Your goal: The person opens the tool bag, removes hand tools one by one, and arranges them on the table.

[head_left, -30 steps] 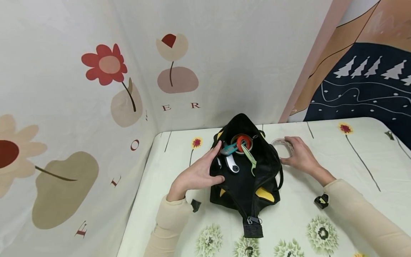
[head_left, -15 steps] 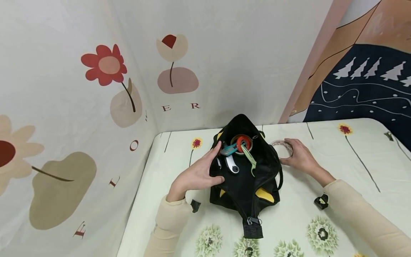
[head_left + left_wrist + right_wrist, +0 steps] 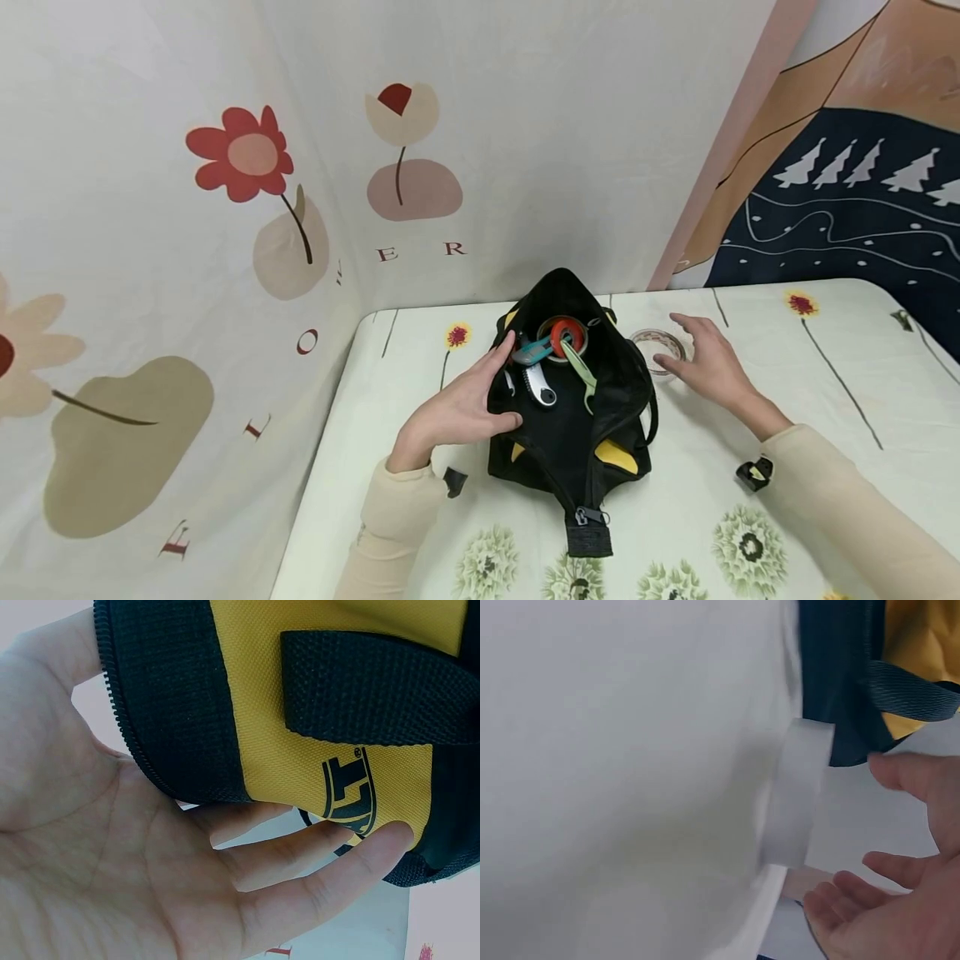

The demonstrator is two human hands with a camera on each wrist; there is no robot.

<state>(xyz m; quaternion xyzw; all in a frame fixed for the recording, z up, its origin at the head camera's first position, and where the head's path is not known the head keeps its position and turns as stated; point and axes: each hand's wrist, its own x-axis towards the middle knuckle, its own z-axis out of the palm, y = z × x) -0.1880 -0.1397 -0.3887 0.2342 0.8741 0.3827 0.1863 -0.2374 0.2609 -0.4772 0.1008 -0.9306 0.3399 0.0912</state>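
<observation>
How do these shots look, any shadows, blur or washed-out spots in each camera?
Head: fairly even light, with a soft shadow on the wall behind the bag; left wrist: the bag's weave crisp, the left hand dim and cool-toned; right wrist: hazier, the tape roll pale and nearly featureless, a broad soft shadow across the white cloth.

Bag [image 3: 562, 450]: black, yellow panels, black webbing, dark lettering on the yellow. Inside it: red-orange ring [image 3: 557, 336], teal tool [image 3: 531, 352], whitish tool [image 3: 536, 381], pale green tool [image 3: 582, 372]. Roll of tape [image 3: 799, 795]: plain whitish outer face. Sleeves [image 3: 395, 521]: plain beige. Tablecloth [image 3: 675, 500]: near-white, faint green cast; green dandelion-like puffs with dark centres, yellow blooms with crimson centres. Wall cloth [image 3: 547, 125]: off-white; red and peach flowers, olive and dusty-pink blobs, brownish-red letters. Farther right, second cloth [image 3: 862, 221]: tan over navy; white trees, wavy lines, dots.
</observation>
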